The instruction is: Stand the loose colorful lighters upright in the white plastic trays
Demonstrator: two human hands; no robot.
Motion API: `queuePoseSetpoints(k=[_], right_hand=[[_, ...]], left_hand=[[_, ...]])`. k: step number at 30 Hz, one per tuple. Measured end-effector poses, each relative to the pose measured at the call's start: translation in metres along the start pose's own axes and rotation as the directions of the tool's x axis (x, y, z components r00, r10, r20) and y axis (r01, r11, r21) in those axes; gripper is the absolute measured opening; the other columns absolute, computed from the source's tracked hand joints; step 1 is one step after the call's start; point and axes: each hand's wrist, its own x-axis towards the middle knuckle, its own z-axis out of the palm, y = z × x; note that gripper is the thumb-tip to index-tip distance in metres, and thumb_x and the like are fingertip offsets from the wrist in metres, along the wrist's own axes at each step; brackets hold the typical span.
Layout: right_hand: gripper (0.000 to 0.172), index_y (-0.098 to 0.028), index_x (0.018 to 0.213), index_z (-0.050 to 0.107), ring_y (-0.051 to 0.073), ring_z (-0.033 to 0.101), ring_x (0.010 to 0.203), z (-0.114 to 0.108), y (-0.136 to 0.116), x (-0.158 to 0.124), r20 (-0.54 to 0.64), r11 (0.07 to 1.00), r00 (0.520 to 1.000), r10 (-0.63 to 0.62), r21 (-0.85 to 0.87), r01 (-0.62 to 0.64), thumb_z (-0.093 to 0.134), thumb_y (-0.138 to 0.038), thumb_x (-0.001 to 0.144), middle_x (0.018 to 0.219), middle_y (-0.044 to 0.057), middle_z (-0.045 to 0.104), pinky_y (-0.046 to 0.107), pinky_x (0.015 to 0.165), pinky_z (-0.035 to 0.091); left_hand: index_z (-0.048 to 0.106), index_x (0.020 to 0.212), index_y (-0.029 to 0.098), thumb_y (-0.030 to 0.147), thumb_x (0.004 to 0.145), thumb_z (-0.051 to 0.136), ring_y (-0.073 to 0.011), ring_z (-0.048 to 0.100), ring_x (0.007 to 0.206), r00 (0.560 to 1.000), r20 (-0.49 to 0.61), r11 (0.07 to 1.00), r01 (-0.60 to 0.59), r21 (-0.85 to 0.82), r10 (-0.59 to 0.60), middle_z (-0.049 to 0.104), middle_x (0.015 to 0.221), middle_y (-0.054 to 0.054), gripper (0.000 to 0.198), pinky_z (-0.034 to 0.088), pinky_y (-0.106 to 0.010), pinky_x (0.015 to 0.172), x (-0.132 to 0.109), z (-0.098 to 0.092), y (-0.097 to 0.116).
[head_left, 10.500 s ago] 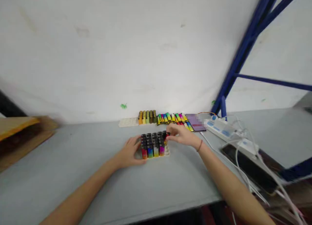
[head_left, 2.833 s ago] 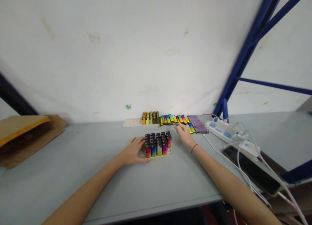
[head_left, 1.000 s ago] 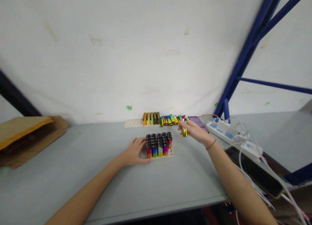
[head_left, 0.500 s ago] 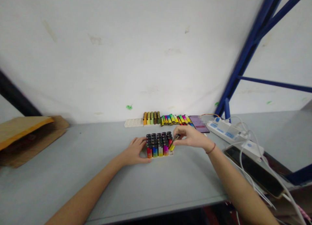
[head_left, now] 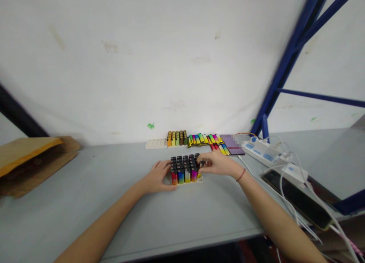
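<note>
Several rows of upright lighters (head_left: 187, 175) with black tops and coloured bodies stand in a white tray (head_left: 188, 183). My left hand (head_left: 156, 178) grips the tray's left end, its thumb along the front edge and its fingers against the left side. At the front right corner, my right hand (head_left: 218, 164) pinches a lighter (head_left: 199, 175) with a yellow lower body. That lighter is nearly upright, down in line with the front row; its foot is partly hidden, so I cannot tell how deep it sits.
Behind stands a white holed tray (head_left: 156, 143) with yellow-to-dark lighters (head_left: 177, 138). Beside it lie loose lighters (head_left: 203, 139) and a purple-screened phone (head_left: 232, 144). At right are a power strip (head_left: 273, 160), white cables and a dark phone (head_left: 296, 198). A brown paper bag (head_left: 31, 160) lies left.
My right hand has moved left and slightly down, bringing the tilted lighter nearly upright into the tray's front right corner. My left hand stays at the tray.
</note>
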Motion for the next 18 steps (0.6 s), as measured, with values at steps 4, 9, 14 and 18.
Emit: queuePoseSetpoints(k=[4,9,14,18], right_hand=[[0.016,-0.020,0.089,0.067,0.014,0.057,0.058,-0.001,0.000,-0.001,-0.022,1.000,0.999,0.023,-0.001,-0.023,0.069,-0.031,0.077,0.063,-0.002,0.061,0.022,0.054,0.035],[0.015,-0.020,0.085,0.063,0.013,0.054,0.057,0.001,-0.001,0.000,-0.020,0.998,0.999,0.040,-0.043,-0.041,0.069,-0.028,0.075,0.062,-0.003,0.060,0.022,0.053,0.033],[0.024,-0.020,0.091,0.059,0.012,0.055,0.056,0.000,-0.002,-0.002,-0.020,0.998,0.999,0.028,0.050,-0.027,0.070,-0.033,0.075,0.063,-0.004,0.060,0.021,0.054,0.035],[0.028,-0.018,0.087,0.059,0.013,0.055,0.057,-0.009,0.015,-0.001,-0.239,0.988,0.959,0.150,0.061,-0.140,0.050,-0.044,0.090,0.064,-0.001,0.061,0.023,0.056,0.037]], left_hand=[[0.048,0.135,0.017,0.066,0.072,0.065,-0.0385,0.038,0.131,1.000,-0.011,1.000,-0.006,-0.006,0.006,0.042,0.144,-0.017,0.082,0.019,-0.057,0.113,0.000,0.001,-0.001],[0.047,0.136,0.017,0.067,0.072,0.065,-0.0381,0.038,0.131,1.000,-0.012,1.000,-0.018,-0.001,0.018,0.042,0.143,-0.017,0.083,0.019,-0.057,0.113,0.000,0.001,-0.002],[0.048,0.134,0.016,0.067,0.071,0.065,-0.0394,0.039,0.130,1.000,-0.018,1.000,-0.004,0.003,0.004,0.043,0.143,-0.017,0.083,0.020,-0.058,0.113,0.000,0.001,0.000],[0.048,0.135,0.017,0.066,0.071,0.065,-0.0389,0.037,0.132,1.000,-0.021,1.000,-0.008,0.005,0.008,0.042,0.144,-0.016,0.082,0.020,-0.057,0.113,0.000,0.001,-0.002]])
